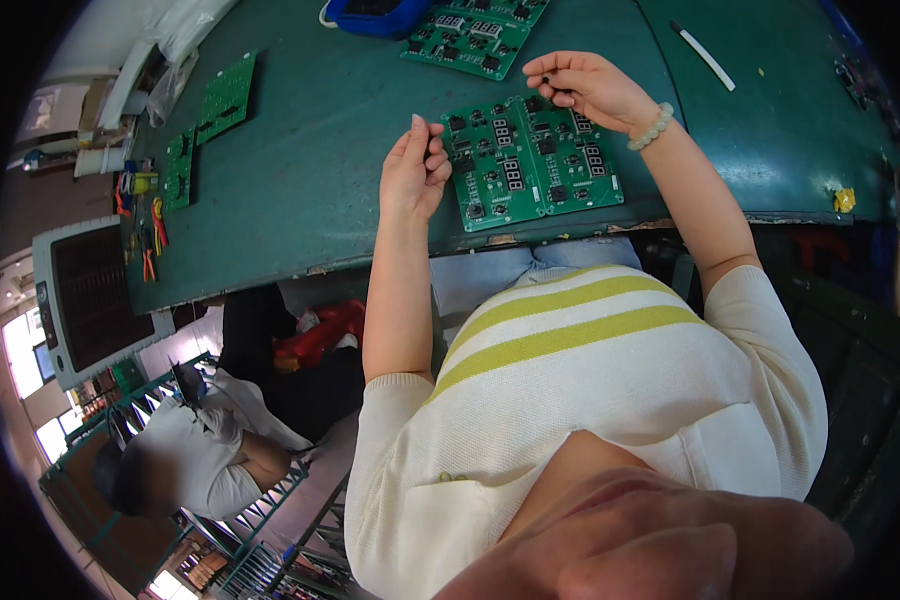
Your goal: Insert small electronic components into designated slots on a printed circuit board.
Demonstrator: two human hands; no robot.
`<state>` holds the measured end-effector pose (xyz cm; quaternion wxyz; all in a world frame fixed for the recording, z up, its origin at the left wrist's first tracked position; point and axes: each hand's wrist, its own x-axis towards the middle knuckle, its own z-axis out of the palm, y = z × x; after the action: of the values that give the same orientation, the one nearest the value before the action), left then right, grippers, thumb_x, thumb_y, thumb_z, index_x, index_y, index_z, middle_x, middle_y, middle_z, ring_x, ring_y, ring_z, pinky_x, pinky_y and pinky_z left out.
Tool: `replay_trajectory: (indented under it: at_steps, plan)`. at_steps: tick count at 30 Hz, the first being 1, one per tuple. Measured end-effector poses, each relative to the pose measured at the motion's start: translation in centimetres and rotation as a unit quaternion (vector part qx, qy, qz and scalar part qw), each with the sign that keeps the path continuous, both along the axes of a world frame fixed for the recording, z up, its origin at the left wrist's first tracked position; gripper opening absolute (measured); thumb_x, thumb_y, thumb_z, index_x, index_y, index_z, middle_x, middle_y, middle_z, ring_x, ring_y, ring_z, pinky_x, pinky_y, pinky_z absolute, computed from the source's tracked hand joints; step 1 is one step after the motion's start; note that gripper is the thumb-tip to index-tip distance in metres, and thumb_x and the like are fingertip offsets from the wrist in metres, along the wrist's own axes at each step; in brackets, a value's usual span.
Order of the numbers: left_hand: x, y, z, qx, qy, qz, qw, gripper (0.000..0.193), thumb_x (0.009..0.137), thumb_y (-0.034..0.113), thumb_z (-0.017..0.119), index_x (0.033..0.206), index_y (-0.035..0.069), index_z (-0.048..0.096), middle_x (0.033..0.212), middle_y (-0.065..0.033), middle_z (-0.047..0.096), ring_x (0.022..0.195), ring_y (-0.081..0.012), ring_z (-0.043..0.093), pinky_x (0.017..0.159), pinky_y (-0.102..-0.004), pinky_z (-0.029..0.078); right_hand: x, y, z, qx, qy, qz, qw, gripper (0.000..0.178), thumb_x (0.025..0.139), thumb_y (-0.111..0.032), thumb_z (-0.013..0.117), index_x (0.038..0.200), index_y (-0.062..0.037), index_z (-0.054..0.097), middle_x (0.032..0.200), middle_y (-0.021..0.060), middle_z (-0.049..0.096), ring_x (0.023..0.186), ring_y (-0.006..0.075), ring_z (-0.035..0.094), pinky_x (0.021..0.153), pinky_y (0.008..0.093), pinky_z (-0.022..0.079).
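Note:
A green circuit board panel [540, 205] lies flat near the table's front edge, carrying several black number displays, buttons and small black components. At its left edge, my left hand [413, 175] is closed, thumb up and fingers curled; a dark bit shows between the fingers, too small to name. Over the panel's far right corner, my right hand [592, 88] pinches a small black part [546, 81] between thumb and fingers. A beaded bracelet [651, 128] circles the right wrist.
Beyond the panel lie more green boards [470, 45] and a blue container [378, 18] with dark contents. To the left are further boards [227, 97] and pliers [160, 225]. A white pen [708, 62] lies far right. A gloved co-worker [220, 440] sits at lower left.

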<state>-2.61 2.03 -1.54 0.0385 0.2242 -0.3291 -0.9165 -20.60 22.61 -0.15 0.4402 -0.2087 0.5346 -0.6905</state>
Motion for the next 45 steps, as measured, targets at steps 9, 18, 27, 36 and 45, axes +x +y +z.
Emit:
replay_trajectory:
  at_steps: [9,18,27,36,45]
  plan:
    - [-4.0,2.3,2.7,-0.09,-0.041,-0.026,0.995,0.015,0.087,0.007,0.053,0.097,-0.005,0.056,0.079,-0.0075,0.057,0.06,-0.0077,0.045,0.047,-0.0187,0.034,-0.5,2.4,-1.3,-0.004,-0.109,-0.052,0.993,0.024,0.09,-0.014,0.053,0.107,0.0036,0.055,0.083,0.0029,0.058,0.065,0.0032,0.046,0.048,0.0144,0.034]
    - [-6.5,2.5,1.9,-0.163,-0.063,-0.045,0.984,0.013,0.084,0.01,0.061,0.09,-0.001,0.057,0.078,-0.0076,0.058,0.06,-0.0072,0.047,0.046,-0.0176,0.034,0.4,4.2,-0.3,0.056,0.039,-0.043,0.997,0.018,0.084,-0.011,0.06,0.097,0.0013,0.06,0.083,0.0037,0.062,0.063,0.0023,0.048,0.054,0.0154,0.038]
    - [-7.0,2.5,1.5,-0.203,-0.052,-0.059,0.976,0.021,0.083,0.006,0.06,0.101,-0.005,0.058,0.081,-0.0081,0.059,0.06,-0.0068,0.046,0.045,-0.0178,0.034,-0.3,6.2,-1.7,0.133,0.24,-0.099,0.957,0.019,0.079,-0.011,0.066,0.094,-0.0009,0.062,0.082,0.0024,0.064,0.072,0.0033,0.054,0.062,0.017,0.042]
    - [-7.5,3.3,0.4,-0.537,-0.057,-0.074,0.838,0.013,0.075,0.01,0.068,0.084,0.001,0.067,0.06,0.0061,0.05,0.051,-0.0029,0.04,0.046,-0.0189,0.032,0.4,6.2,-3.4,0.156,0.281,-0.093,0.942,0.014,0.078,-0.007,0.066,0.09,0.0004,0.065,0.078,0.003,0.064,0.071,0.0063,0.057,0.066,0.0198,0.046]
    - [-8.2,4.2,0.5,-0.673,-0.088,-0.113,0.726,0.016,0.074,0.011,0.068,0.087,0.002,0.068,0.055,0.0044,0.045,0.049,-0.0041,0.04,0.047,-0.0214,0.034,0.4,6.3,-2.4,0.195,0.387,-0.085,0.897,0.013,0.076,-0.013,0.066,0.082,-0.0015,0.067,0.07,0.005,0.059,0.064,0.0122,0.053,0.058,0.0263,0.043]
